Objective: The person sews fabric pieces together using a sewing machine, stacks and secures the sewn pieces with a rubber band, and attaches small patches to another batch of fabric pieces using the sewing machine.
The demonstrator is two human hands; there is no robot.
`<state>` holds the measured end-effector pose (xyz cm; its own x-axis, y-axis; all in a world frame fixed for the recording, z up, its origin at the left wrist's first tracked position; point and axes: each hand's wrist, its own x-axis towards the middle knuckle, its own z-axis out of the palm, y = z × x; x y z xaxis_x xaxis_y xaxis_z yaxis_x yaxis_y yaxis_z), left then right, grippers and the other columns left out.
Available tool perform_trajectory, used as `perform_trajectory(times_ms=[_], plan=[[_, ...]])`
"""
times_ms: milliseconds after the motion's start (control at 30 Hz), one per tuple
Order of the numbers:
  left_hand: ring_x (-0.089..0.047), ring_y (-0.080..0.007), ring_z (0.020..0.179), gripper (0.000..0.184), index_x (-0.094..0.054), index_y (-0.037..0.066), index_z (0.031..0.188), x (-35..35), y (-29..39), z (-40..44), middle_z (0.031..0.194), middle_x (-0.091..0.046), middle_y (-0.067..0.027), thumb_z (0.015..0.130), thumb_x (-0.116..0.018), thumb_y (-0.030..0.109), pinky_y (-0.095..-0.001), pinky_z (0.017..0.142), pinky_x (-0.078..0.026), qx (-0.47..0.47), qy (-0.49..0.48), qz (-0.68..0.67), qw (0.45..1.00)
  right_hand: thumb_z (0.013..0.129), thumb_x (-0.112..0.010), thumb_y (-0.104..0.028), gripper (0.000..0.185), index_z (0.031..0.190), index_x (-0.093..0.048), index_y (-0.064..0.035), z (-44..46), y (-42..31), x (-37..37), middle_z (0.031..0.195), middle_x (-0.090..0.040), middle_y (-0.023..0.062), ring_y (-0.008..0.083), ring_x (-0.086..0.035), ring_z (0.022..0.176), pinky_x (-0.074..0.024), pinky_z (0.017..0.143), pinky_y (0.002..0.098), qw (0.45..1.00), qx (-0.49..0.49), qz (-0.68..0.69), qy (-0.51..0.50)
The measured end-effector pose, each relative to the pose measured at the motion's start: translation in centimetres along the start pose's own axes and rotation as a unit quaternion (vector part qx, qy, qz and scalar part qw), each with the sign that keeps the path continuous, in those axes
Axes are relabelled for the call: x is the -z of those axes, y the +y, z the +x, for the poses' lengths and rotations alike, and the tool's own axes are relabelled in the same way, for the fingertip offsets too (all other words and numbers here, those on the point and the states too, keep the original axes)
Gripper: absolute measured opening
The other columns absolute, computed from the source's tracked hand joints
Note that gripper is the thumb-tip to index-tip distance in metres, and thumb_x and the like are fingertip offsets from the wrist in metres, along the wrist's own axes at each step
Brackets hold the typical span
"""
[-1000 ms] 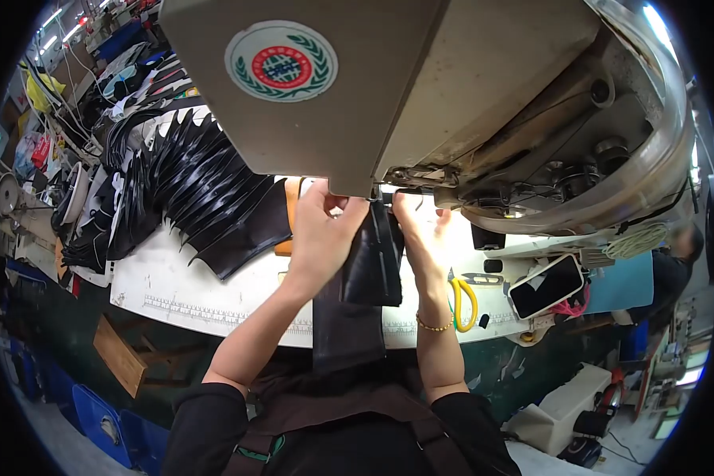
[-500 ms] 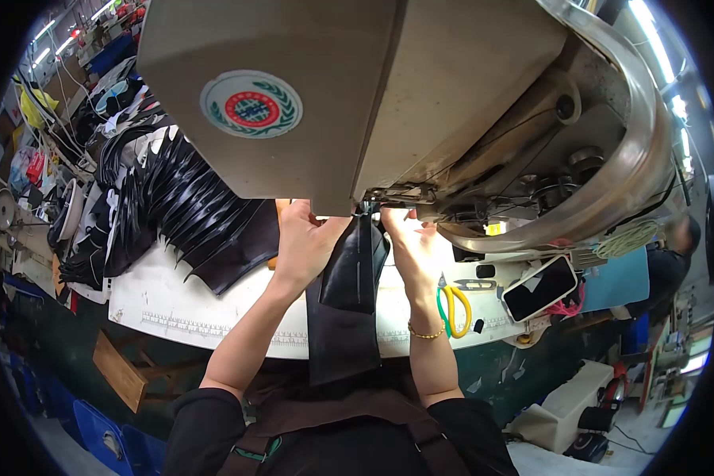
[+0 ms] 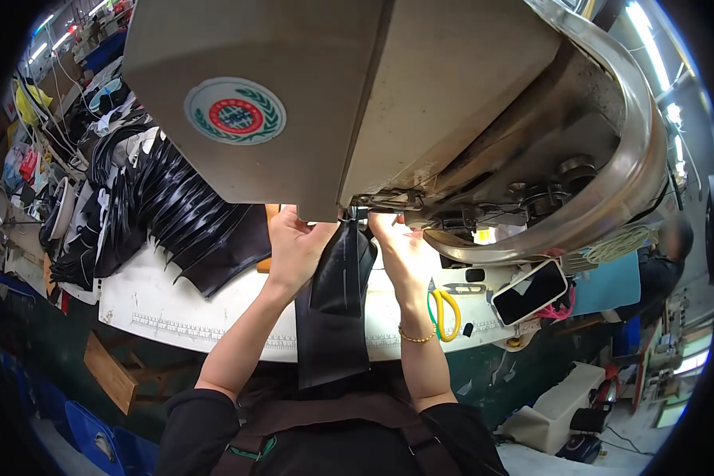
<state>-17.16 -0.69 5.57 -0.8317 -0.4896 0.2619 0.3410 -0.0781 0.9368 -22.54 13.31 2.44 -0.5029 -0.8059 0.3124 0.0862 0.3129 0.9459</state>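
Observation:
A strip of black leather-like material [image 3: 333,341], folded in layers, lies under the head of a sewing machine [image 3: 285,47] and hangs over the table's front edge. A pale line, perhaps stitching, runs along its upper layer. At its left edge, near the needle area, my left hand [image 3: 297,250] is closed on the material with thumb and fingers. My right hand [image 3: 402,246] grips the right edge, just beside the needle area. The machine head hides the fingertips of both hands and the far end of the strip.
Many black pieces [image 3: 190,214] are fanned out at the left of the white table [image 3: 190,317]. To the right lie yellow-handled scissors [image 3: 450,316], a phone [image 3: 529,292] and a blue sheet [image 3: 608,285]. A person [image 3: 666,254] sits farther right.
The whole view has shifted slightly, so things appear a little farther left. Both hands keep about the same hold on the black strip beside the needle area.

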Motion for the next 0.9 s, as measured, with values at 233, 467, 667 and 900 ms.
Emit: perform_trajectory(times_ms=[233, 467, 667, 900], plan=[[-0.043, -0.0030, 0.059, 0.008, -0.063, 0.000, 0.084, -0.2, -0.2, 0.0, 0.074, -0.055, 0.0002, 0.082, -0.066, 0.007, -0.0145, 0.049, -0.033, 0.006, 0.023, -0.028, 0.999, 0.078, -0.055, 0.009, 0.032, 0.093, -0.046, -0.0173, 0.5, -1.6, -0.5, 0.061, -0.039, -0.0043, 0.0069, -0.031, 0.045, -0.0322, 0.041, 0.0195, 0.694, -0.315, 0.633, 0.138], [-0.047, -0.0037, 0.064, 0.011, -0.062, -0.001, 0.087, 0.0, 0.4, -0.3, 0.079, -0.056, -0.0022, 0.083, -0.066, 0.008, -0.0143, 0.053, -0.037, 0.002, 0.005, 0.080, 0.997, 0.073, -0.059, 0.007, 0.026, 0.085, -0.048, -0.0132, 0.6, 0.4, 0.2, 0.060, -0.040, -0.0028, 0.0086, -0.029, 0.043, -0.0320, 0.040, 0.0223, 0.851, -0.299, 0.412, 0.128], [-0.048, -0.0041, 0.066, 0.014, -0.060, -0.001, 0.093, 0.0, -0.3, 0.7, 0.081, -0.056, -0.0024, 0.083, -0.066, 0.009, -0.0143, 0.054, -0.038, 0.023, 0.002, 0.015, 1.000, 0.077, -0.063, 0.001, 0.022, 0.089, -0.050, -0.0124, 0.3, -2.0, -0.7, 0.061, -0.044, -0.0017, 0.0087, -0.031, 0.044, -0.0322, 0.040, 0.0226, 0.721, -0.338, 0.588, 0.140], [-0.048, -0.0047, 0.065, 0.018, -0.059, -0.001, 0.098, 0.5, 1.3, 0.4, 0.082, -0.056, -0.0021, 0.085, -0.064, 0.010, -0.0141, 0.056, -0.038, 0.111, -0.044, -0.048, 0.992, 0.087, -0.064, -0.015, 0.014, 0.089, -0.054, -0.0067, 0.4, 0.0, 2.2, 0.063, -0.048, -0.0013, 0.0081, -0.041, 0.050, -0.0367, 0.050, 0.0187, 0.171, -0.498, 0.847, 0.080]])
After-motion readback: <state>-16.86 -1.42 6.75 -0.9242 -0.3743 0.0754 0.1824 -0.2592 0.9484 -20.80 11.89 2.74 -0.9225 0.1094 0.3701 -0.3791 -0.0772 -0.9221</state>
